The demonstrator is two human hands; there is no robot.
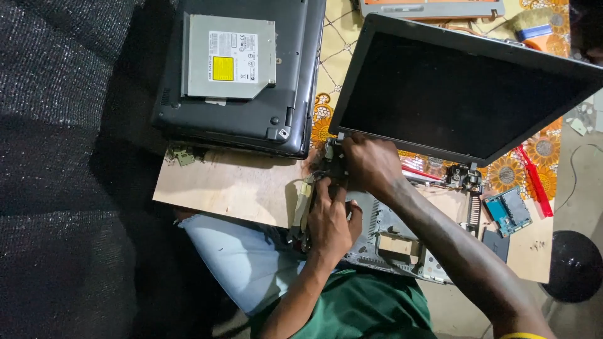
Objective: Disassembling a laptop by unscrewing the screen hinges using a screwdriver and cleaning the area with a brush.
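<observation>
Leftmost, a closed grey laptop [242, 94] lies bottom-up on the plywood worktop [226, 188], with a flat metal optical drive [229, 56] resting on it. Further right, the left hand [330, 220] is curled at the left hinge corner of the opened laptop base [402, 242], fingers pinching something small there; what exactly, I cannot tell. The right hand [370, 163] sits just above it, closed over the hinge [333, 157] where the dark matte screen lid [458, 94] meets the base. The hinge lies between both hands, and the lid's long edge runs rightward to the other hinge [465, 179]. A bare blue circuit board [509, 210] and a red tool [535, 182] lie beyond.
</observation>
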